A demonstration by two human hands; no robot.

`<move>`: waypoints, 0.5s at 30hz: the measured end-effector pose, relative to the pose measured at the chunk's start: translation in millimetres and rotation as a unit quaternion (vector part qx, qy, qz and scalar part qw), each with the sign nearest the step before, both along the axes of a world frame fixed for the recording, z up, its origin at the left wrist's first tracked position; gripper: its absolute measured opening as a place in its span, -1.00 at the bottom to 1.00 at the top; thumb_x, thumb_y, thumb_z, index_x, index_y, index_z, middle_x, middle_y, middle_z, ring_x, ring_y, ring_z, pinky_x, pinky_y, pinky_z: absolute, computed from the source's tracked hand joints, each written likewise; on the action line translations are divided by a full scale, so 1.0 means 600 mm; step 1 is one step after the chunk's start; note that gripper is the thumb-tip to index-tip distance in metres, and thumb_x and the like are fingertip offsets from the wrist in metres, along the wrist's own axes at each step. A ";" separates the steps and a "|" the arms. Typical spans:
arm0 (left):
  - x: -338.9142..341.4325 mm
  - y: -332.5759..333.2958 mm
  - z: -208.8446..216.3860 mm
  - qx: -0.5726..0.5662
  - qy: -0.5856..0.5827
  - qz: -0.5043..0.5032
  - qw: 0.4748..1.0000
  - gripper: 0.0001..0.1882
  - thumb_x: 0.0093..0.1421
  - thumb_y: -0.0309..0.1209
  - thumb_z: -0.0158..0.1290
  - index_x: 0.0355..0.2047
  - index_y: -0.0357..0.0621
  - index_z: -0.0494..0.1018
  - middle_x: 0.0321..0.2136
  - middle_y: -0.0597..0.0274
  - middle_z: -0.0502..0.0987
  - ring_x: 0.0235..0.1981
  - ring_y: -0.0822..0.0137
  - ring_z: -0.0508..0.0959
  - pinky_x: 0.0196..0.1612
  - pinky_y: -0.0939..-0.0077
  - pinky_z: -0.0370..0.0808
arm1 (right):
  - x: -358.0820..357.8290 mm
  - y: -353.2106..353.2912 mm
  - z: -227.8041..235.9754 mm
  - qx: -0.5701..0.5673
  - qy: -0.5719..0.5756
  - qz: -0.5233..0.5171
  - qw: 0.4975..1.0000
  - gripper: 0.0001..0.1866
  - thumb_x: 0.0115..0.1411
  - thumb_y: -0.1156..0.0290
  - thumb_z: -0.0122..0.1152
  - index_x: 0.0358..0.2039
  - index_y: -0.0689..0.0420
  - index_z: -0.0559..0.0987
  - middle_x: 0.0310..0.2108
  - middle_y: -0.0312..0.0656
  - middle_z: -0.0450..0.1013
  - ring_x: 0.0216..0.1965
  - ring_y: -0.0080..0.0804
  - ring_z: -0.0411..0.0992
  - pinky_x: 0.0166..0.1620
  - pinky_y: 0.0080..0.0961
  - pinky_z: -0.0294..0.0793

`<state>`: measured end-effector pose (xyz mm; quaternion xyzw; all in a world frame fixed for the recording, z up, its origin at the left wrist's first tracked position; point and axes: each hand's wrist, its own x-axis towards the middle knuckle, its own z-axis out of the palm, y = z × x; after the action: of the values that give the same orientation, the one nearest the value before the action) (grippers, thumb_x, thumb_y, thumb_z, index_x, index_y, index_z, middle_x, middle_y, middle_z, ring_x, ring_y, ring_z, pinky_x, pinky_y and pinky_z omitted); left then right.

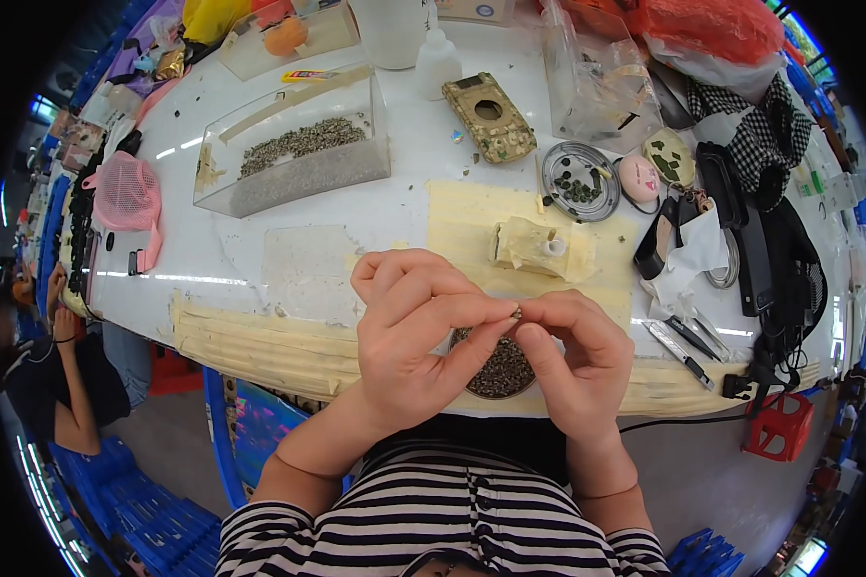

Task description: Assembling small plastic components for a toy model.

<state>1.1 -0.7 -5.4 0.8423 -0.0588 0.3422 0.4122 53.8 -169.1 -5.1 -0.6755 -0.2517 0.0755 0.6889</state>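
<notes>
My left hand [414, 322] pinches a tiny speckled piece [516, 313] between thumb and forefinger, above the table's front edge. Against its other side, my right hand [579, 361] has its forefinger and thumb closed in; the fingertips hide most of the piece. Below both hands sits a round dish [498, 394] full of small grey-brown pieces, partly covered by my fingers. Just beyond my hands, a block wrapped in yellowish tape [524, 248] with a white round peg lies on a taped sheet. Farther back rests a camouflage-patterned toy body [491, 117] with a round hole.
A clear bin [293, 183] of small pieces stands back left, near a pink mesh item [127, 197]. Right of centre are a round dish of dark green bits [580, 183], a utility knife [681, 356], tweezers and black straps. Another person [72, 385] sits far left.
</notes>
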 end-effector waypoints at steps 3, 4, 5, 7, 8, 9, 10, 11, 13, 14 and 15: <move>0.000 0.000 0.000 0.001 0.001 -0.002 1.000 -0.74 -0.10 -0.51 0.37 -0.35 0.03 0.66 -0.44 0.47 0.52 -0.28 0.33 0.45 -0.10 0.32 0.13 | -0.003 -0.001 -0.001 0.032 0.080 0.008 0.996 -0.83 0.18 0.61 0.33 -0.20 0.31 0.64 -0.31 -0.18 0.57 -0.33 -0.52 0.53 -0.23 -0.61 0.50; 0.000 0.000 0.001 0.002 0.000 -0.001 1.000 -0.75 -0.10 -0.51 0.37 -0.35 0.03 0.66 -0.44 0.47 0.52 -0.28 0.33 0.46 -0.10 0.33 0.13 | -0.003 -0.001 -0.002 0.039 0.090 0.008 0.995 -0.84 0.19 0.60 0.32 -0.20 0.31 0.64 -0.31 -0.19 0.57 -0.33 -0.53 0.53 -0.22 -0.61 0.50; 0.000 0.001 0.001 0.002 0.000 0.000 1.000 -0.75 -0.10 -0.51 0.37 -0.35 0.03 0.66 -0.44 0.47 0.53 -0.28 0.33 0.46 -0.09 0.33 0.13 | -0.003 -0.001 -0.002 0.030 0.068 -0.002 0.997 -0.83 0.18 0.61 0.32 -0.20 0.31 0.64 -0.31 -0.18 0.57 -0.33 -0.52 0.53 -0.23 -0.60 0.50; 0.000 0.001 0.002 0.004 0.002 0.001 1.000 -0.75 -0.10 -0.50 0.37 -0.35 0.03 0.66 -0.44 0.47 0.53 -0.28 0.34 0.46 -0.09 0.33 0.13 | -0.002 -0.001 -0.002 0.012 0.024 -0.022 0.999 -0.83 0.18 0.62 0.32 -0.19 0.31 0.64 -0.31 -0.17 0.57 -0.33 -0.51 0.53 -0.23 -0.59 0.51; 0.001 0.001 0.003 0.005 0.003 0.000 1.000 -0.75 -0.10 -0.50 0.37 -0.35 0.03 0.66 -0.44 0.47 0.53 -0.28 0.34 0.46 -0.09 0.33 0.13 | -0.002 0.000 -0.001 0.006 -0.002 -0.041 0.999 -0.83 0.17 0.62 0.33 -0.20 0.31 0.64 -0.31 -0.16 0.57 -0.34 -0.50 0.52 -0.23 -0.59 0.51; 0.001 0.001 0.002 0.006 0.002 0.003 1.000 -0.75 -0.10 -0.50 0.37 -0.35 0.03 0.66 -0.44 0.47 0.53 -0.27 0.34 0.46 -0.09 0.33 0.13 | -0.001 0.001 0.000 -0.001 -0.029 -0.060 0.998 -0.82 0.16 0.62 0.34 -0.20 0.31 0.64 -0.31 -0.15 0.57 -0.34 -0.48 0.52 -0.24 -0.58 0.51; 0.001 0.000 0.002 0.007 0.000 0.005 1.000 -0.75 -0.10 -0.51 0.37 -0.35 0.02 0.66 -0.43 0.47 0.53 -0.27 0.34 0.46 -0.09 0.33 0.13 | 0.000 0.002 0.001 -0.007 -0.056 -0.080 0.995 -0.82 0.15 0.63 0.35 -0.21 0.31 0.64 -0.31 -0.14 0.57 -0.34 -0.47 0.52 -0.25 -0.58 0.51; 0.002 0.000 0.001 0.008 -0.001 0.006 1.000 -0.74 -0.10 -0.51 0.37 -0.35 0.02 0.66 -0.43 0.47 0.53 -0.27 0.34 0.46 -0.08 0.33 0.12 | 0.004 -0.001 0.005 -0.031 -0.102 -0.089 0.990 -0.81 0.13 0.63 0.36 -0.21 0.30 0.65 -0.32 -0.13 0.56 -0.35 -0.44 0.52 -0.26 -0.57 0.50; -0.001 0.001 0.001 0.014 0.000 0.014 1.000 -0.74 -0.10 -0.51 0.37 -0.35 0.02 0.66 -0.43 0.47 0.53 -0.27 0.34 0.46 -0.08 0.34 0.12 | 0.019 -0.010 0.023 -0.077 -0.193 -0.102 0.973 -0.79 0.08 0.64 0.38 -0.22 0.28 0.66 -0.33 -0.12 0.55 -0.36 -0.39 0.51 -0.29 -0.56 0.49; -0.002 0.001 0.001 0.017 0.002 0.017 1.000 -0.74 -0.10 -0.51 0.37 -0.35 0.02 0.66 -0.43 0.47 0.53 -0.27 0.34 0.46 -0.07 0.34 0.12 | 0.027 -0.013 0.033 -0.108 -0.239 -0.115 0.958 -0.78 0.07 0.65 0.39 -0.22 0.26 0.66 -0.34 -0.12 0.54 -0.37 -0.38 0.50 -0.31 -0.55 0.48; -0.001 0.000 0.002 0.021 0.000 0.018 1.000 -0.74 -0.10 -0.51 0.37 -0.35 0.02 0.66 -0.43 0.47 0.53 -0.27 0.34 0.46 -0.07 0.34 0.12 | 0.036 -0.017 0.045 -0.141 -0.283 -0.131 0.940 -0.76 0.05 0.65 0.40 -0.23 0.24 0.67 -0.35 -0.13 0.54 -0.38 -0.36 0.50 -0.32 -0.54 0.47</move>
<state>0.3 -0.4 -4.1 0.8517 -0.0511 0.3485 0.3881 75.4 -179.3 21.9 -0.7863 -0.3321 -0.1749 0.4907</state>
